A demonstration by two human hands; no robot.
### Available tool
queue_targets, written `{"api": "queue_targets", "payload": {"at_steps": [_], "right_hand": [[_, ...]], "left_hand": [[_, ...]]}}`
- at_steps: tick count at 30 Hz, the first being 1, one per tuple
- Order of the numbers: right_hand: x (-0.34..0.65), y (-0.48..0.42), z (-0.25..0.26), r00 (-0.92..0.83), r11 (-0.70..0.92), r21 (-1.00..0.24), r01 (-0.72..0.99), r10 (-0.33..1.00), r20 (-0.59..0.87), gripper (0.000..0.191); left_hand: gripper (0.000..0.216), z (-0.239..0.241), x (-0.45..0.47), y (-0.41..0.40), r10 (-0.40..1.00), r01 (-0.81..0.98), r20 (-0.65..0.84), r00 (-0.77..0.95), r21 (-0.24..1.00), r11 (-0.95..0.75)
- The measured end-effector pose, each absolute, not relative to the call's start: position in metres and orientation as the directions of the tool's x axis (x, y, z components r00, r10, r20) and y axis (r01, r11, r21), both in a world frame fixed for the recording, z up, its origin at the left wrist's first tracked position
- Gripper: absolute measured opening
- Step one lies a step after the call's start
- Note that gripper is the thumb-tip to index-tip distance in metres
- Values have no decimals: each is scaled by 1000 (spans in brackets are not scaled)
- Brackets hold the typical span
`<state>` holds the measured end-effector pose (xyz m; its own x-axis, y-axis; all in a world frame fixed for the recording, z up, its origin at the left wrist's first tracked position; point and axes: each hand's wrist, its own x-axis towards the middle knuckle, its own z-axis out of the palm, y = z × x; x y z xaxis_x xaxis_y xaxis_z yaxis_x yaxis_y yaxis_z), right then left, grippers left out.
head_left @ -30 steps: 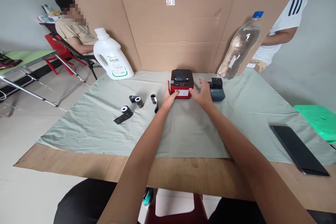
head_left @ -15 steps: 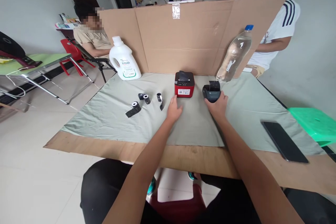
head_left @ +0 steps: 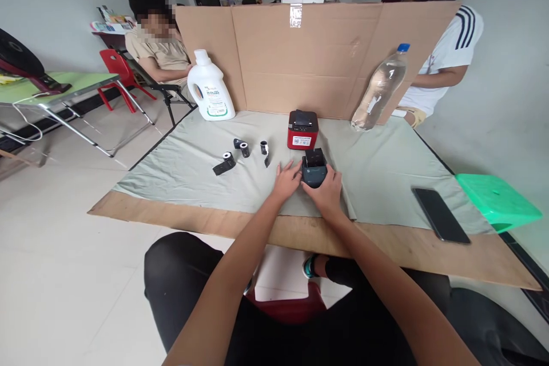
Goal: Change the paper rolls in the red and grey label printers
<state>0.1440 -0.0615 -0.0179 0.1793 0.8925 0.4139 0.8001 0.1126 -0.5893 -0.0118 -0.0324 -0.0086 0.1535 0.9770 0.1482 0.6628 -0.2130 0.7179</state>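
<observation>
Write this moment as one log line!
right hand: grips dark printer | left hand: touches its left side | red printer: behind it, apart | black rolls: farther left

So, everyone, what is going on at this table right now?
A seated person has both hands on a small dark printer on the grey-green cloth: the right hand wraps its near side, the left hand rests open against its left side. A red printer stands just behind it, and small black rolls lie to the left. A phone lies untouched at the right. Two other people are beyond the cardboard screen.
</observation>
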Motion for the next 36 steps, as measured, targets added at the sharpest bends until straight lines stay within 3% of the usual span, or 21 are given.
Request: {"api": "queue_targets", "payload": {"at_steps": [7,18,36], "right_hand": [[141,-66,-18,219,16,-560,828,911,350,94],[146,-59,-19,149,54,-586,809,945,292,122],[156,-56,-19,123,63,-575,816,953,279,126]], "left_hand": [[55,-6,-11,-37,973,688,146,179,688,-230],[66,-9,-10,-45,974,731,134,181,645,-224],[69,-5,-8,-45,976,786,85,201,581,-212]]}}
